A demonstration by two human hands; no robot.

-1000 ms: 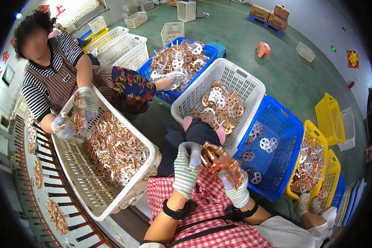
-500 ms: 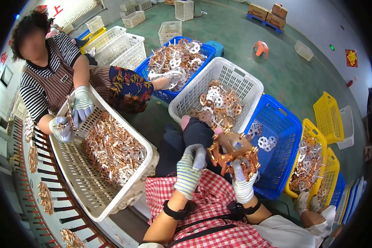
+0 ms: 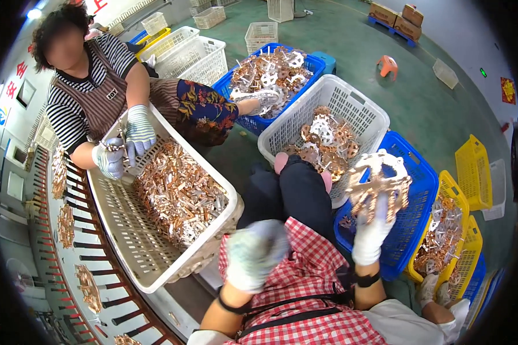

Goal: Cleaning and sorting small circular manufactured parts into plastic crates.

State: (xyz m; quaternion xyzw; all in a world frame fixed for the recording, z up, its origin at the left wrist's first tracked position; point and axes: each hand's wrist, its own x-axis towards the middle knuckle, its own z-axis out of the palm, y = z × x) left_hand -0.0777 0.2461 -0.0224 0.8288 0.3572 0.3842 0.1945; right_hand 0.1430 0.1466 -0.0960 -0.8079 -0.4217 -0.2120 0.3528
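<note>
1. Seems to be partway through handling a single copper-coloured piece (image 3: 380, 183), held up in the right hand (image 3: 369, 238) and seen against the near blue basket (image 3: 421, 187) and a corner of the near white basket (image 3: 351, 95).
2. Grips the piece at its lower part with the right hand, closed firmly enough to keep it raised.
3. Keeps the left hand (image 3: 256, 256) apart from the piece, in front of the checked apron (image 3: 328, 267); too blurred to tell how far open, or whether around anything.
4. Judging by the baskets, looks well under way: shows a heap of openwork pieces (image 3: 328, 141) low in the near white basket, but little inside the near blue basket, partly masked by the right hand and piece.
5. Appears to leave plenty unfinished, with a broad mass of small narrow parts (image 3: 181, 195) loose in the left white basket (image 3: 124, 230), beside a seated co-worker (image 3: 92, 86).
6. Up close, looks lobed and openwork, with large cutouts across the top and short prongs along the lower side; gleams pale under glare, deeper copper below. Cannot tell whether made of one part or several joined.
</note>
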